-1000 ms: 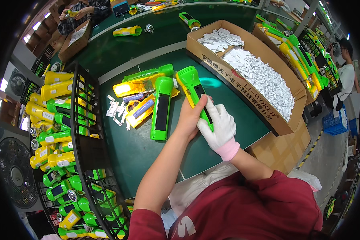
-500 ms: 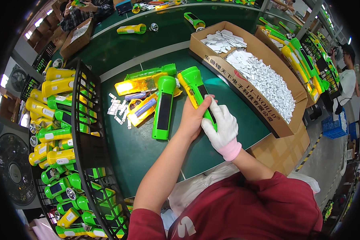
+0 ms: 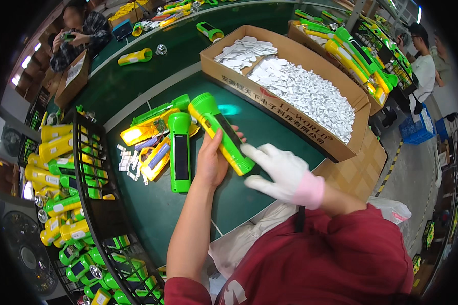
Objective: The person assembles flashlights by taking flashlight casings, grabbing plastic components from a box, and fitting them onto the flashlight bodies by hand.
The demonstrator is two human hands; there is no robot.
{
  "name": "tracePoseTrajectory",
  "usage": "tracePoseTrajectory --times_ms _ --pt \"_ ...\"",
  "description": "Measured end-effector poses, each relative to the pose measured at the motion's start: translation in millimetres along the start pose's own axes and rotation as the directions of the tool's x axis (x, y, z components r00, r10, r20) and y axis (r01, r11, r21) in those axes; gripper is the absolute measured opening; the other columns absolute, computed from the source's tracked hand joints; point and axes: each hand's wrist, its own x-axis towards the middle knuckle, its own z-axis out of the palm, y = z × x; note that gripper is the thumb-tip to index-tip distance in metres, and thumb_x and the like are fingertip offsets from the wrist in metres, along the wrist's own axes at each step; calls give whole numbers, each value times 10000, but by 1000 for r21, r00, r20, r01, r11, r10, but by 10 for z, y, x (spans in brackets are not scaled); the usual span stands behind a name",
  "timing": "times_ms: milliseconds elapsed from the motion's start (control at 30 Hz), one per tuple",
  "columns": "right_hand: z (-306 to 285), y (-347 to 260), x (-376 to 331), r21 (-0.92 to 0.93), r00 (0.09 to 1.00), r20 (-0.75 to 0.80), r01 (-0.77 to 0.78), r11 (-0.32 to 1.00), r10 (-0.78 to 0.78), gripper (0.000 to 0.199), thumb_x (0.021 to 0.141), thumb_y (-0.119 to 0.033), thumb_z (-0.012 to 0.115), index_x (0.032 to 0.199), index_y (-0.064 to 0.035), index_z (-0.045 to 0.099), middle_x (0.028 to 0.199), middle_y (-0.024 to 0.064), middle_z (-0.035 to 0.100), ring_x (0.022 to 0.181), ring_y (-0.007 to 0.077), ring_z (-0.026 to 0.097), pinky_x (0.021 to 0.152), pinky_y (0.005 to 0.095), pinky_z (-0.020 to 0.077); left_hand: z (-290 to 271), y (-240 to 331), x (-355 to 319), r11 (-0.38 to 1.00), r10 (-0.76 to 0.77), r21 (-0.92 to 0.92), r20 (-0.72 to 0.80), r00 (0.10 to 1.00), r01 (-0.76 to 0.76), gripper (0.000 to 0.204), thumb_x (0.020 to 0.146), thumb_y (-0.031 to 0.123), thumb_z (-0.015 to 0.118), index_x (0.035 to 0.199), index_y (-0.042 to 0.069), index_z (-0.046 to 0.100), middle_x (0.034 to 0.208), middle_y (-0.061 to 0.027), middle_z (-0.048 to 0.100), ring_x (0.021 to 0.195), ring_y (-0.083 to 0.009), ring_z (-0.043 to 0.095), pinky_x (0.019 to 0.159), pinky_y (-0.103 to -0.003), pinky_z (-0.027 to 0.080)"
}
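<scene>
My bare left hand [image 3: 211, 161] is wrapped round a green-and-yellow flashlight [image 3: 223, 133], which lies slanted with its wide head at the far left. A dark panel runs along its upper face. Beside its tail end is my right hand [image 3: 285, 175] in a white glove with a pink cuff, thumb and fingers apart; whether a fingertip touches the casing I cannot tell. Just left, a second green flashlight [image 3: 180, 152] lies panel up on the table. Next to it are opened yellow casings [image 3: 155, 158], one with a purple cell, and small white pieces [image 3: 129, 161].
A black crate [image 3: 94, 188] full of flashlights stands at the left. Beyond my hands, a cardboard box [image 3: 285, 114] holds many white plastic parts. More flashlights fill another box [image 3: 359, 58] at the far right. Across the bench, a person [image 3: 81, 38] holds something small.
My right hand has loosened from the flashlight and drawn back toward its tail end, its fingers spreading. The left hand keeps its hold. The whole view has shifted, so the table things appear farther left.
</scene>
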Motion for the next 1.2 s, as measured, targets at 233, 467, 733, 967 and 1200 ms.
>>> tracePoseTrajectory --times_ms 233,467,733,967,1200 --pt "-914 561 510 -34 988 -70 134 990 -137 168 804 -164 550 898 -53 634 812 134 600 752 285 583 689 366 461 -9 25 -49 994 -78 78 14 997 77 352 931 396 419 1138 111 403 985 -93 519 689 -187 523 642 -324 466" --pt "-781 1476 1753 -284 976 73 -176 943 204 278 718 -223 564 919 -60 666 938 168 643 887 292 616 797 363 477 21 22 -30 995 -99 -12 30 995 100 266 914 282 430 1123 124 384 944 -98 502 712 -198 514 658 -338 454" --pt "-426 1861 2282 -382 884 87 -397 835 460 338 693 -258 634 975 -71 649 962 167 636 897 304 616 779 365 486 -3 5 15 995 -90 39 -38 995 91 265 904 279 444 1117 135 382 951 -92 507 732 -201 525 670 -344 460" --pt "-357 1634 2211 -550 925 -214 -381 743 315 292 760 -129 578 1016 -1 636 1036 180 626 949 295 620 799 377 506 -9 22 14 994 -97 46 -58 994 100 256 906 277 445 1107 132 385 943 -87 516 728 -195 530 668 -335 462" --pt "-321 1618 2244 -341 888 45 -417 842 458 265 706 -280 603 846 -74 697 886 158 651 840 278 630 742 357 501 10 20 5 993 -100 50 -51 994 102 254 904 271 446 1100 123 383 945 -90 522 731 -197 537 671 -337 464"
